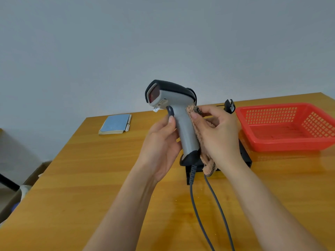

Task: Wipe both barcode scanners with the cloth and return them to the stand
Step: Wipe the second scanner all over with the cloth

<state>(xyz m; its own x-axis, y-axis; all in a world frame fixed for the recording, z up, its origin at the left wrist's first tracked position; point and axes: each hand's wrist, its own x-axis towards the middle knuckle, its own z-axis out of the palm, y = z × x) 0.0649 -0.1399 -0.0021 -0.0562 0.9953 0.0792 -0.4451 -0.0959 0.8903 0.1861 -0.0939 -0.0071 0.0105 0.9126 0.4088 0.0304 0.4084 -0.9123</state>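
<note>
A grey barcode scanner with a black top and a red window is held upright above the table. My left hand grips its handle, thumb near the dark trigger. My right hand holds a peach cloth with a checkered edge against the right side of the handle. Below and behind the hands, the black stand is mostly hidden; one of its black cradle clips sticks up at the back. Two grey cables run from the stand area toward me. A second scanner cannot be made out.
A red plastic basket stands on the right of the wooden table. A blue notebook lies at the back left. Cardboard boxes sit on the floor beyond the table's left edge.
</note>
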